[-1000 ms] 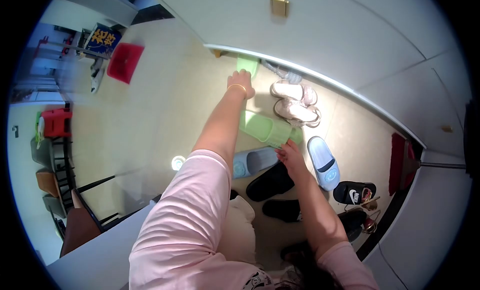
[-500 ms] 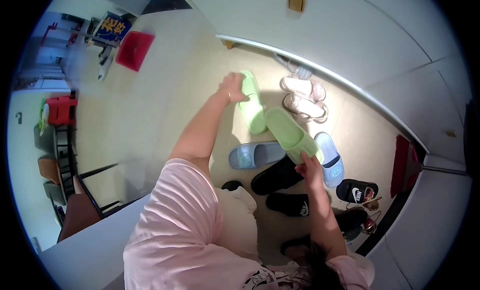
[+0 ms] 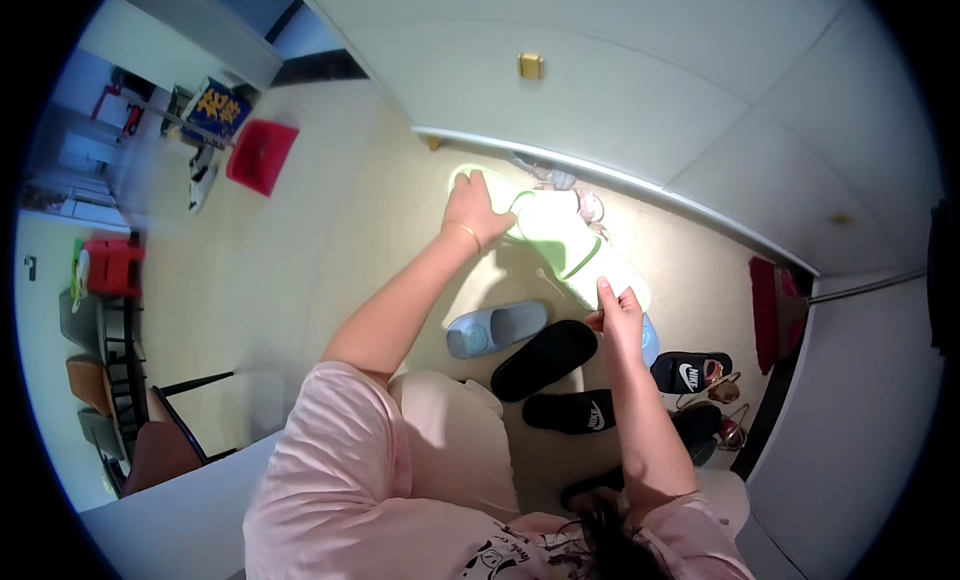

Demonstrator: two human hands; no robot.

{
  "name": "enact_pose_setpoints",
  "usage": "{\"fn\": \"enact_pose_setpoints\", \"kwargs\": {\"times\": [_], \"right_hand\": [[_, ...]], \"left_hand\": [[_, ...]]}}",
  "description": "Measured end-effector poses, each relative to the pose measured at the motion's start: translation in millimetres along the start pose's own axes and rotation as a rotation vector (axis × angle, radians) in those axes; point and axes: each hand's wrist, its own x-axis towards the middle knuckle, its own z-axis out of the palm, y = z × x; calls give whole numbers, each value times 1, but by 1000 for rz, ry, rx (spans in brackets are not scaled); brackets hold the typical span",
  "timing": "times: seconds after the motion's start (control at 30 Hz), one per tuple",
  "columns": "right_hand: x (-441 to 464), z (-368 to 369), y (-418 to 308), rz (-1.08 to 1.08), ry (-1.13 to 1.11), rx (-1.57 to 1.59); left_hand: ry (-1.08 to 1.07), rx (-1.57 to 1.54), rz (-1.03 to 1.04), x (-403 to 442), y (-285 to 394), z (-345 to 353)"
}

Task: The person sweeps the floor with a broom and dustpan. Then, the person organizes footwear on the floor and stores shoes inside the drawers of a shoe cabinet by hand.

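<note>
Two pale green slippers are held up above the floor, meeting or overlapping in the middle. My left hand (image 3: 476,215) is closed around the far left green slipper (image 3: 508,193). The nearer green slipper (image 3: 585,260) is pinched at its right end by my right hand (image 3: 620,322). Below them lie a blue slipper (image 3: 498,328), a black slipper (image 3: 545,361) and a black slide (image 3: 570,412) with a white logo. Another blue slipper (image 3: 650,340) is mostly hidden behind my right hand. Pinkish sandals (image 3: 590,207) show partly behind the green pair.
A white cabinet (image 3: 600,110) with a raised bottom edge stands ahead. To the right are another black slide (image 3: 690,373), strappy sandals (image 3: 727,388) and a red mat (image 3: 766,315). A red dustpan (image 3: 262,158) and chairs (image 3: 165,440) are on the left.
Both green slippers have been raised and brought together, with the left one now gripped and turned sideways. They cover more of the sandals and the right blue slipper. The view has shifted slightly.
</note>
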Motion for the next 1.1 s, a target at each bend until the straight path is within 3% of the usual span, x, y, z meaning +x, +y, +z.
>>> {"fn": "enact_pose_setpoints", "kwargs": {"times": [0.1, 0.2, 0.37, 0.5, 0.63, 0.7, 0.73, 0.77, 0.83, 0.9, 0.97, 1.03, 1.07, 1.1], "right_hand": [[-11, -11, -31, -117, -56, 9], [-32, -24, -70, -181, -188, -220], [-63, -40, -93, -270, -141, -266], [-71, -83, -93, -299, -191, -216], [-79, -108, -108, -343, -187, -373], [-81, -110, -102, -788, -100, -623], [-91, -109, -106, -539, -105, -494], [-90, -110, -101, -544, -105, -488], [-82, -110, -92, -364, -83, -147], [-71, -117, -93, -324, -99, -61], [-65, -123, -101, -277, -114, 23], [-67, -133, -112, -279, -83, 19], [-67, -139, -114, -284, -63, 7], [-66, -145, -117, -290, -65, 3]], "left_hand": [[47, -103, -27, -6, 14, -19], [31, -171, -67, -16, 29, -39], [26, -255, -25, -44, 66, -45], [23, -349, 105, -55, 101, -43], [2, -257, 268, -71, 141, -46], [29, -269, 315, -76, 147, -33], [-23, -301, 312, -77, 151, -30], [-69, -335, 309, -77, 153, -28], [35, -331, 394, -65, 150, -22], [-120, -532, 213, -29, 147, -38], [261, -911, -59, 16, 138, -49], [316, -1325, -230, 62, 125, -74], [322, -1329, -231, 77, 120, -80], [228, -1631, -316, 92, 117, -85]]}}
